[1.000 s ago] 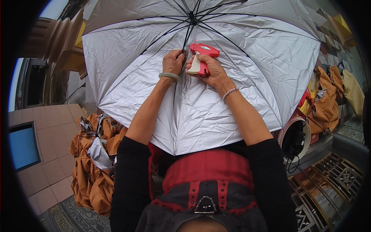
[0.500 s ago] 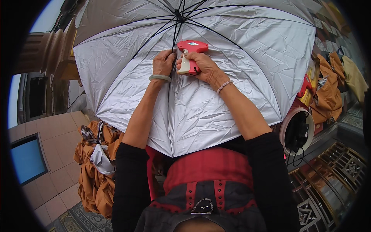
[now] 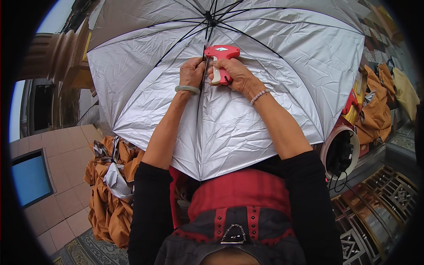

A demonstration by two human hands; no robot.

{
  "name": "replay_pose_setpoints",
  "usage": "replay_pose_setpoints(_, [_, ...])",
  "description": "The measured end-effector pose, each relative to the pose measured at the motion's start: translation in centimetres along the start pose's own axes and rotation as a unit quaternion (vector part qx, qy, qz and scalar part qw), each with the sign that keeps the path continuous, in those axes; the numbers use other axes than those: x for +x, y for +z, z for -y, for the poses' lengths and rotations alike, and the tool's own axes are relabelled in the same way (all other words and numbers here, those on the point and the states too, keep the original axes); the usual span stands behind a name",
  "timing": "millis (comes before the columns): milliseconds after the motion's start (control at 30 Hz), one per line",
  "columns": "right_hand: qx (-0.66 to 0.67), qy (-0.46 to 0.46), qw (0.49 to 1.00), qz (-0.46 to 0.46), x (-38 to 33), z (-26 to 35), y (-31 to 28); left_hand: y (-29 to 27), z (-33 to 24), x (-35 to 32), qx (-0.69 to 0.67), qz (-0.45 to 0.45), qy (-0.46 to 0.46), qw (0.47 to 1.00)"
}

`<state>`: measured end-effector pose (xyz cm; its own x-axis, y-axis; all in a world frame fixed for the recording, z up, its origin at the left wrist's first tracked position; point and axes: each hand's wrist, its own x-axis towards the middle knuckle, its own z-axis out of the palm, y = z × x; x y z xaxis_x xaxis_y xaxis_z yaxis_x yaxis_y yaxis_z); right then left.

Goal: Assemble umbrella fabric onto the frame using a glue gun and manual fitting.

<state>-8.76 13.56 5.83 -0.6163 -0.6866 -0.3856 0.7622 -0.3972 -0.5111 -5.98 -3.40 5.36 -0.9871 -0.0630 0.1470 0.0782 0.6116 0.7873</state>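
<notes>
The red tagging gun (image 3: 224,52) is sitting above your right hand (image 3: 237,74), whose fingers are wrapping its grip, while your left hand (image 3: 191,73), just beside its nose, is pinching a black rib (image 3: 206,37) against the silver umbrella canopy (image 3: 247,132).

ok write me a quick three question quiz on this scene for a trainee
1. Which hand grips the red and cream handheld tool?
2. True or false: the umbrella is folded shut.
3. Fill in: the left hand has a pale ____ round its wrist.

Key:
1. The right hand.
2. False; it is spread open, silver underside showing.
3. Bangle.
</notes>
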Motion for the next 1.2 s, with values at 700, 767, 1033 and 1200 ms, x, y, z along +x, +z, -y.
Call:
replay_pose_setpoints(700, [-0.346, -0.167, 0.914, -0.133, -6.9, 10.0, -2.8, -6.0, 1.4, 2.7, 0.375, 0.064, 0.111, 0.918])
replay_pose_setpoints(767, [-0.296, -0.156, 0.932, -0.139, -6.8, 8.6, -2.8, -7.0, 1.1, 4.0, 0.493, 0.006, 0.109, 0.863])
replay_pose_setpoints(1033, [-0.205, -0.185, 0.946, -0.172, -5.7, 3.2, -3.6, 2.2, -5.1, -0.2, 0.331, 0.017, -0.043, 0.942])
replay_pose_setpoints(1200, [-0.225, -0.184, 0.946, -0.146, -5.3, 3.2, -4.4, 2.2, -1.7, -0.6, 0.256, -0.017, -0.012, 0.967])
